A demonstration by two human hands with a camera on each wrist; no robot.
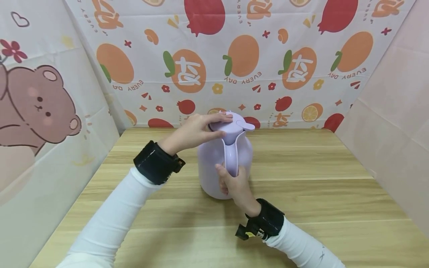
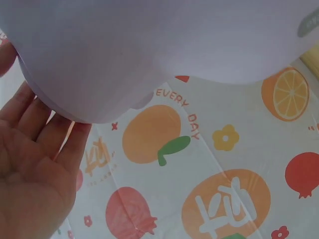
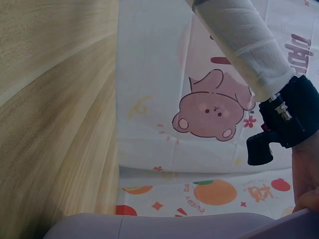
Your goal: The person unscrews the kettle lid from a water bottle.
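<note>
A pale purple thermos jug point(image 1: 210, 167) stands upright on the table, its handle point(image 1: 231, 158) facing me. My left hand point(image 1: 191, 133) grips the round lid point(image 1: 228, 127) from the left, thumb on the near side and fingers over the top. A small tab point(image 1: 248, 127) juts from the lid to the right. In the left wrist view, fingertips of the left hand point(image 2: 42, 162) lie along the lid's rim point(image 2: 75, 94). Low on the handle, my right hand point(image 1: 238, 188) holds on. Only a strip of the jug point(image 3: 164, 227) shows in the right wrist view.
The wooden table point(image 1: 311, 186) runs back to a fruit-print cloth point(image 1: 214, 63). A cloth with a bear picture point(image 1: 43, 104) hangs at the left, a pale one point(image 1: 392, 111) at the right. Each wrist wears a black strap point(image 1: 155, 162).
</note>
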